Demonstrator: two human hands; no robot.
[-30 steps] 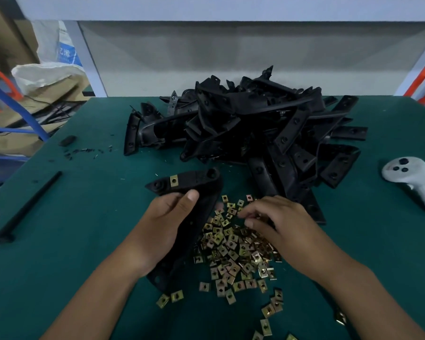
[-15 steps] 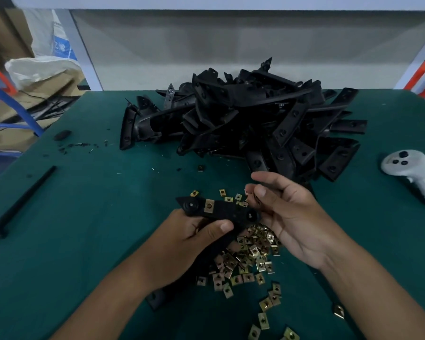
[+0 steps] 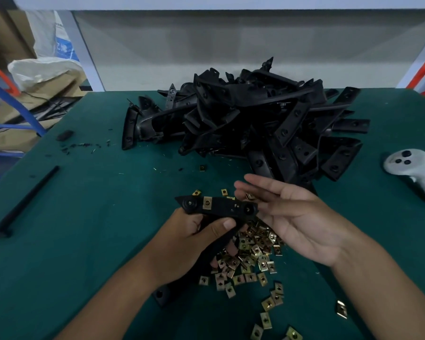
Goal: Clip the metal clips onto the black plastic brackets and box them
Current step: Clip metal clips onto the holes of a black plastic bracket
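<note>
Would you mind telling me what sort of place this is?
Probably a small factory assembly bench: a heap of black plastic brackets and loose metal clips on a green work mat, with sacks and cardboard beside it.

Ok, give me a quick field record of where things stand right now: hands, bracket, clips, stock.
left hand: grips the black plastic bracket, lifted off the green table
fitted clip: one brass-coloured metal clip on the bracket
right hand: fingers straight beside the bracket's right end; a clip may lie in it, unclear
loose metal clips: heap on table under the hands
bracket pile: behind, far side
white controller: right edge
box: not in view
</note>
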